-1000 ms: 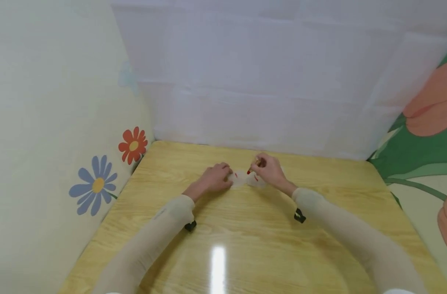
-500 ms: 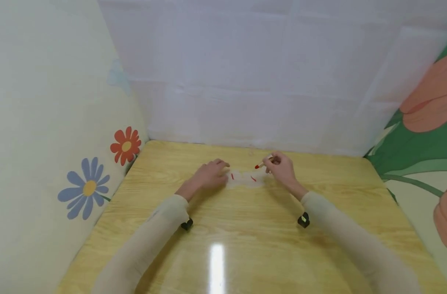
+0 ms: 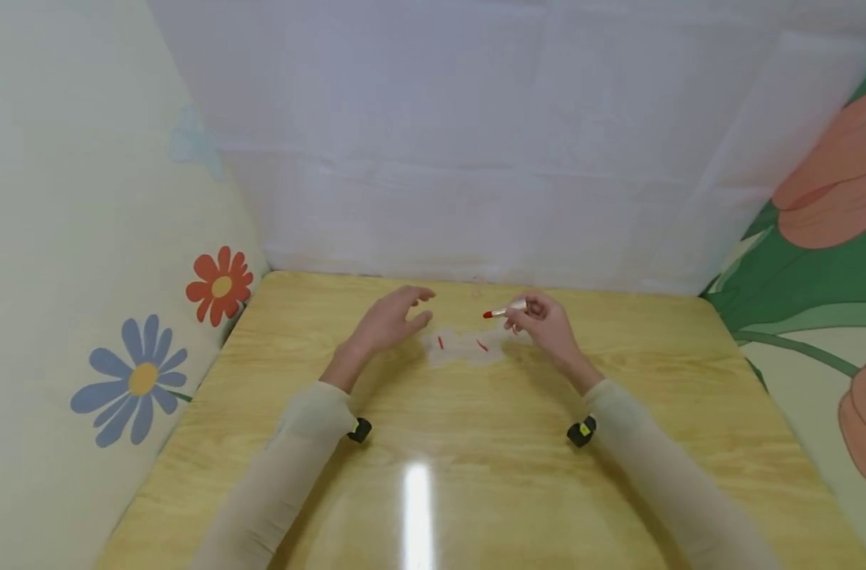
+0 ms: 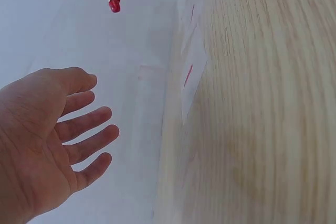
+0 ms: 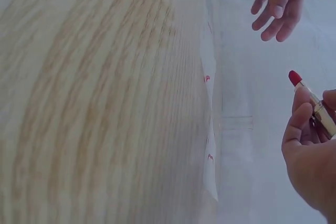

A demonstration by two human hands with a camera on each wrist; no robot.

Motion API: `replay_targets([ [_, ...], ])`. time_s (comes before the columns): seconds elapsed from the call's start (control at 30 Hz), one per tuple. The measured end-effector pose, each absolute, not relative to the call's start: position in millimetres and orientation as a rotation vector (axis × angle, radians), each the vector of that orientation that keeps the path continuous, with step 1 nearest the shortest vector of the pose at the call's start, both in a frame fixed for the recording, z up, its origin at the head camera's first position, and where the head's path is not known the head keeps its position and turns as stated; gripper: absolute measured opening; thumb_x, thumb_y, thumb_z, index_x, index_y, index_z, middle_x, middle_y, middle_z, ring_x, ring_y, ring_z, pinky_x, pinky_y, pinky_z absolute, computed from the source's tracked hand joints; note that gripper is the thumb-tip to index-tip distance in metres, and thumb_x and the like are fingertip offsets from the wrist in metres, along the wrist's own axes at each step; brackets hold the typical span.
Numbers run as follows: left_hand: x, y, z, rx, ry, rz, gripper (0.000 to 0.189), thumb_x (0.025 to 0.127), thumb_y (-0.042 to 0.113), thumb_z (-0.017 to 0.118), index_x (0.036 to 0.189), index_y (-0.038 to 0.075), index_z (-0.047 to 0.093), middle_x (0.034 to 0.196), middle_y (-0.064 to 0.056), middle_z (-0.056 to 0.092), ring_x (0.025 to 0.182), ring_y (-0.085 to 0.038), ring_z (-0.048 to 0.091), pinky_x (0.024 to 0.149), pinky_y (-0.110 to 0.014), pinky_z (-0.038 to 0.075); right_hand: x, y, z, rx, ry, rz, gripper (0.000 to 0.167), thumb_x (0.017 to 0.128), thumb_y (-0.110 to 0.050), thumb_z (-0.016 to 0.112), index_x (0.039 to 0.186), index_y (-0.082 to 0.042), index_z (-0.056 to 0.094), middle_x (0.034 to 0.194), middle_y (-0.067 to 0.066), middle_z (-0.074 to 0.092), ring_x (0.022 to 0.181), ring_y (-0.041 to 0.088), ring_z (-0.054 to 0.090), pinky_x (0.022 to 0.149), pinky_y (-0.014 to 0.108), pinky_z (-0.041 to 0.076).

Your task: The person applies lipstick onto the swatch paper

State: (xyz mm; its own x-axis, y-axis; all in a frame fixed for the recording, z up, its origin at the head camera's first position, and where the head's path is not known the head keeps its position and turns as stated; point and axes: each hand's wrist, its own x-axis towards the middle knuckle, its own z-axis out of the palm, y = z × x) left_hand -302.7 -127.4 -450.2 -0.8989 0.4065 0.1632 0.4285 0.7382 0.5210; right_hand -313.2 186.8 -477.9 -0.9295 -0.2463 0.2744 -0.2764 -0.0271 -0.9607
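Observation:
My right hand [image 3: 549, 331] holds a lipstick [image 5: 321, 118] by its gold and silver tube, raised above the table. Its red tip points left, toward the other hand. My left hand [image 3: 385, 323] is empty and raised, fingers spread and slightly bent, as the left wrist view shows. Between the hands a thin white tissue [image 3: 463, 353] lies flat on the table. Several short red strokes mark it, two of them plain in the head view. The tissue's right end passes partly behind my right hand.
The wood-grain table [image 3: 433, 427] ends at a white hanging cloth [image 3: 419, 158] at the back. Walls with painted flowers [image 3: 143, 380] stand left and right. A black wrist strap piece [image 3: 582, 431] hangs under each sleeve.
My right hand has lifted the lipstick off the tissue and moved a little right. My left hand has let go of the tissue's left end, risen and drawn back left, its fingers opening.

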Motion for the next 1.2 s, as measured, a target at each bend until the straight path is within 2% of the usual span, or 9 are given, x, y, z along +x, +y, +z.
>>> replay_targets([
  [0.07, -302, -124, -451, -0.698, -2.88, -0.902, 0.045, 0.105, 0.026, 0.06, 0.145, 0.007, 0.053, 0.144, -0.011, 0.054, 0.126, -0.031, 0.054, 0.101, -0.051, 0.044, -313, 186, -479, 0.565, -2.142, 2.209, 0.029, 0.097, -0.012, 0.073, 0.116, 0.008, 0.063, 0.093, 0.028, 0.069, 0.077, 0.024, 0.069, 0.072, 0.048, 0.056],
  [0.2, -300, -116, -452, -0.699, -2.854, -0.936, 0.044, 0.104, 0.024, 0.061, 0.145, 0.008, 0.054, 0.142, -0.01, 0.055, 0.124, -0.031, 0.056, 0.1, -0.05, 0.045, -313, 185, -481, 0.504, -2.078, 2.317, 0.029, 0.098, -0.007, 0.07, 0.119, 0.01, 0.061, 0.092, 0.024, 0.071, 0.077, 0.024, 0.069, 0.075, 0.047, 0.056],
  [0.43, -297, -104, -448, -0.678, -2.817, -0.98, 0.046, 0.104, 0.03, 0.061, 0.146, 0.012, 0.053, 0.139, -0.006, 0.058, 0.124, -0.026, 0.056, 0.101, -0.048, 0.045, -308, 180, -480, 0.453, -1.992, 2.533, 0.03, 0.098, -0.005, 0.069, 0.12, 0.012, 0.06, 0.093, 0.017, 0.072, 0.081, 0.02, 0.07, 0.075, 0.033, 0.057],
  [0.6, -295, -96, -443, -0.737, -2.788, -1.046, 0.052, 0.102, 0.034, 0.064, 0.148, 0.012, 0.051, 0.139, -0.004, 0.059, 0.124, -0.024, 0.056, 0.101, -0.049, 0.045, -303, 175, -479, 0.477, -1.816, 2.808, 0.016, 0.102, -0.009, 0.063, 0.11, 0.004, 0.069, 0.101, 0.017, 0.073, 0.081, 0.019, 0.069, 0.073, 0.028, 0.056],
  [0.7, -296, -91, -442, -0.814, -2.738, -1.15, 0.053, 0.1, 0.03, 0.068, 0.147, 0.012, 0.052, 0.138, -0.004, 0.059, 0.123, -0.024, 0.056, 0.101, -0.05, 0.044, -301, 173, -478, 0.513, -1.709, 2.909, 0.019, 0.106, -0.012, 0.057, 0.105, -0.001, 0.072, 0.102, 0.015, 0.073, 0.08, 0.018, 0.068, 0.072, 0.026, 0.055],
  [0.83, -298, -84, -446, -0.899, -2.615, -1.334, 0.051, 0.097, 0.027, 0.073, 0.143, 0.014, 0.056, 0.132, -0.003, 0.062, 0.118, -0.023, 0.059, 0.099, -0.052, 0.045, -299, 169, -476, 0.502, -1.573, 3.011, 0.026, 0.108, -0.014, 0.052, 0.101, -0.003, 0.075, 0.096, 0.013, 0.073, 0.075, 0.015, 0.064, 0.065, 0.024, 0.051],
  [1.03, -296, -68, -451, -0.934, -2.44, -1.564, 0.046, 0.095, 0.029, 0.076, 0.136, 0.015, 0.063, 0.128, 0.002, 0.065, 0.113, -0.027, 0.062, 0.093, -0.056, 0.046, -294, 164, -475, 0.425, -1.454, 3.097, 0.028, 0.107, -0.02, 0.055, 0.096, -0.004, 0.074, 0.085, 0.01, 0.07, 0.063, 0.01, 0.051, 0.056, 0.021, 0.042],
  [1.2, -296, -57, -449, -0.913, -2.379, -1.63, 0.042, 0.093, 0.032, 0.077, 0.132, 0.018, 0.067, 0.122, 0.006, 0.067, 0.11, -0.019, 0.062, 0.092, -0.053, 0.047, -291, 159, -476, 0.498, -1.422, 3.114, 0.029, 0.106, -0.024, 0.057, 0.095, -0.005, 0.076, 0.079, 0.006, 0.068, 0.058, 0.009, 0.043, 0.056, 0.022, 0.038],
])
